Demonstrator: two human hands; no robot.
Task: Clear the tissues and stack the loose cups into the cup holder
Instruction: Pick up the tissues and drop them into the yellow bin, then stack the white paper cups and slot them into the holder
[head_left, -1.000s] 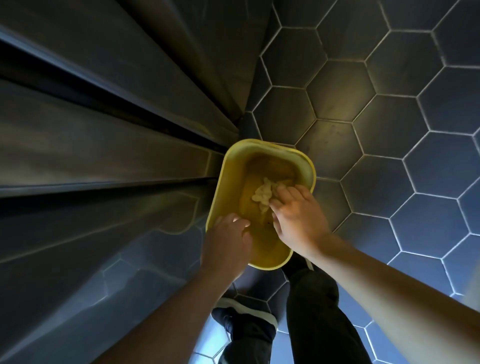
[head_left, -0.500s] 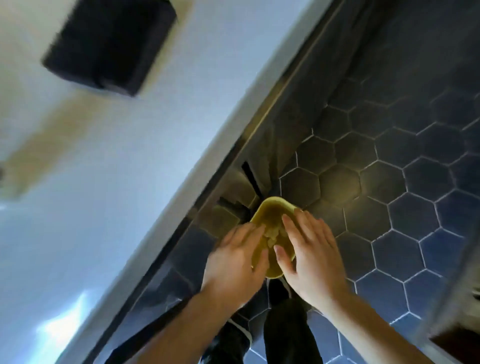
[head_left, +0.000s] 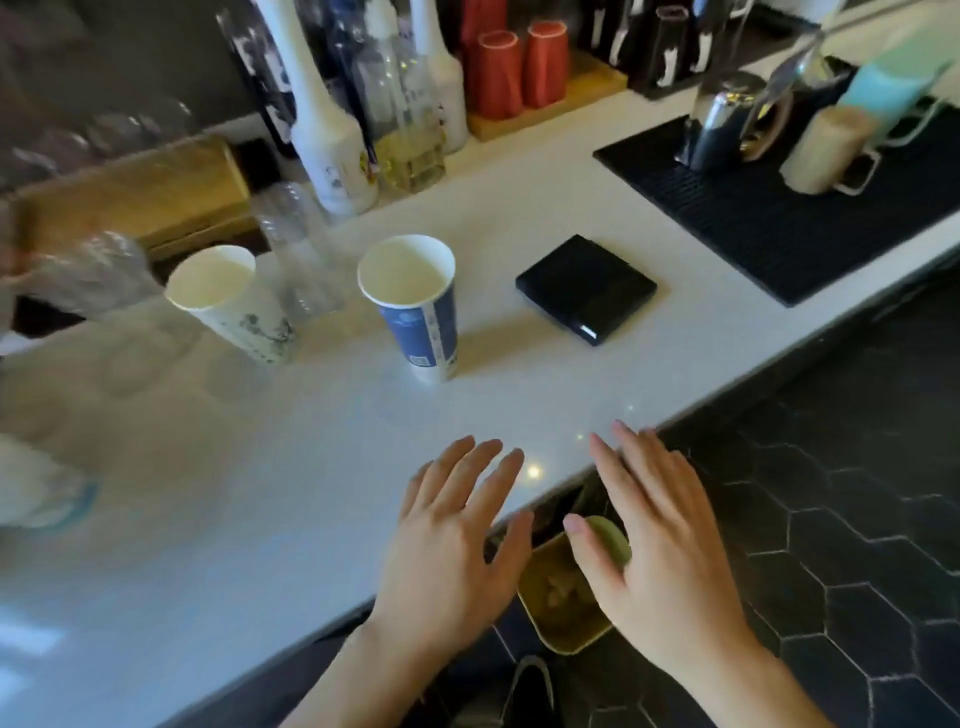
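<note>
On the white counter (head_left: 260, 519) the white paper cup (head_left: 231, 301) stands far left, mouth up, its long axis leaning left; the blue paper cup (head_left: 415, 306) stands upright beside it. Nearer, the left hand (head_left: 452, 545) hovers, fingers spread, holding nothing; the right hand (head_left: 660, 545) likewise, above the yellow bin (head_left: 561, 608) with tissues (head_left: 558, 590) inside.

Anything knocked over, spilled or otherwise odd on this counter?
Nothing stands out. The blue cup and white cup stand upright and apart on the counter; no spill shows. Both hands, left and right, hold nothing.
</note>
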